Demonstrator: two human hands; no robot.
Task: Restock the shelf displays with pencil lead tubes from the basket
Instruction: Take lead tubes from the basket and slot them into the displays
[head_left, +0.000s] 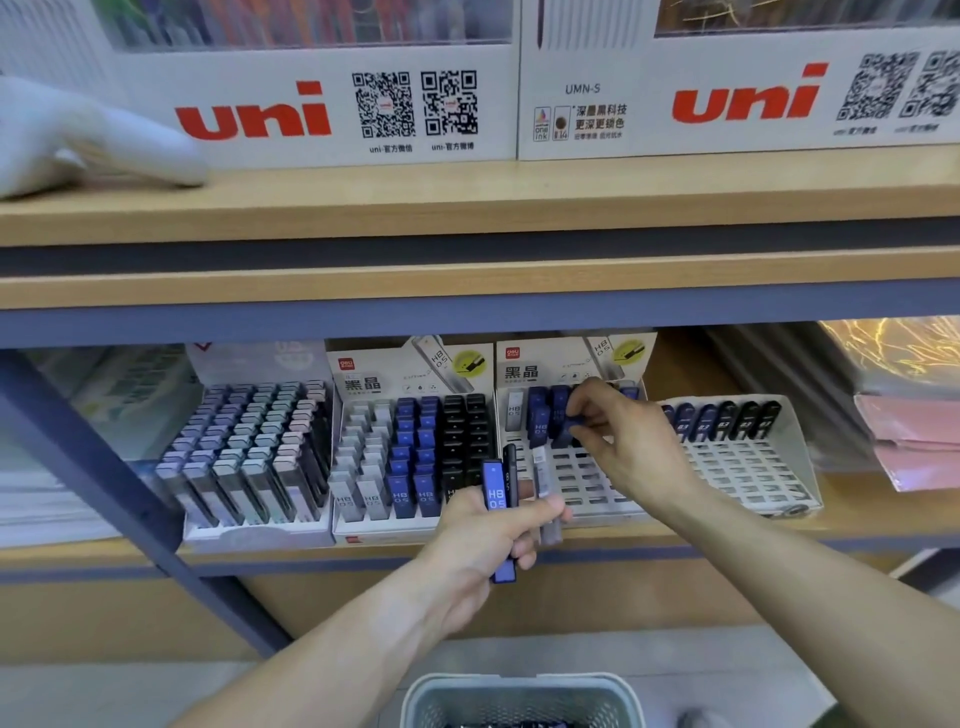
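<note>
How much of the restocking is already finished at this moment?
Done: the second display looks nearly full. In hand: the right hand seats a blue tube in the third display; the left hand holds several more tubes. Left: most slots there and in the fourth display.

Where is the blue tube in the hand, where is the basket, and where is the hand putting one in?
blue tube (494, 488), head view, on its label.
basket (519, 693), head view, on its front wall.
right hand (626, 447), head view, on its back.

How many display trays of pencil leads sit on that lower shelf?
4, side by side: a full tray at left, a full one beside it, a mostly empty one under the hands, another rightmost.
</note>
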